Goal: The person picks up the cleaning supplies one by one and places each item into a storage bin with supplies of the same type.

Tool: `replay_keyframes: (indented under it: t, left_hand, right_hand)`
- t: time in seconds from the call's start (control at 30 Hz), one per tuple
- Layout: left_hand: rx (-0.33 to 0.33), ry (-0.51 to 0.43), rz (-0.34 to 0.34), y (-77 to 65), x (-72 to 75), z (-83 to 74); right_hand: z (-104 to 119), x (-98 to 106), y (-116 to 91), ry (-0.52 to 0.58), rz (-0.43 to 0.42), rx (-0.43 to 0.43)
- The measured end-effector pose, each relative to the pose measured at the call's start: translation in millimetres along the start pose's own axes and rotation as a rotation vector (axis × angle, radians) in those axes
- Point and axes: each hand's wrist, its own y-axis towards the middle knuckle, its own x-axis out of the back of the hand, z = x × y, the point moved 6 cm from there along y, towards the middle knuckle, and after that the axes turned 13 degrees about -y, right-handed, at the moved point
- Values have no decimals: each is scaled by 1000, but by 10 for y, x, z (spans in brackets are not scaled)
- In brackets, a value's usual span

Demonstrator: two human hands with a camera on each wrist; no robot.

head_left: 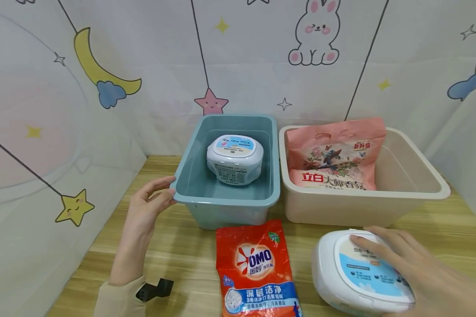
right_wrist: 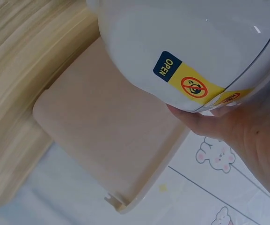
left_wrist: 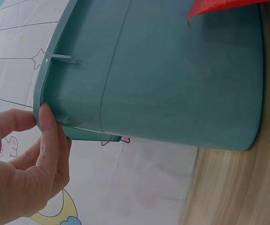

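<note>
My left hand (head_left: 148,204) pinches the left rim of a blue-green plastic bin (head_left: 226,202); in the left wrist view the thumb and fingers (left_wrist: 48,145) grip the rim from both sides. A white laundry-pod box (head_left: 235,160) with a blue label stands inside that bin. At the lower right, my right hand (head_left: 416,264) holds a second white pod box (head_left: 325,268), fingers spread over its lid. The right wrist view shows this box's smooth side with a yellow "OPEN" sticker (right_wrist: 184,79); its far side is hidden.
A red OMO detergent bag (head_left: 254,264) lies on the wooden table (head_left: 186,268) before the blue-green bin. Right of that bin stands a beige bin (head_left: 341,207) holding a pink detergent bag (head_left: 337,154). A patterned curtain (head_left: 246,57) hangs close behind both bins.
</note>
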Motion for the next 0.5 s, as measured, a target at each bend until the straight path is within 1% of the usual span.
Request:
replay_keyframes:
  t: [0.23, 0.5]
  left_hand:
    - [4, 12, -5, -2, -5, 2]
    - [4, 13, -1, 0, -6, 4]
  right_hand:
    - [-18, 20, -13, -7, -25, 26]
    - [-43, 10, -19, -4, 28, 11]
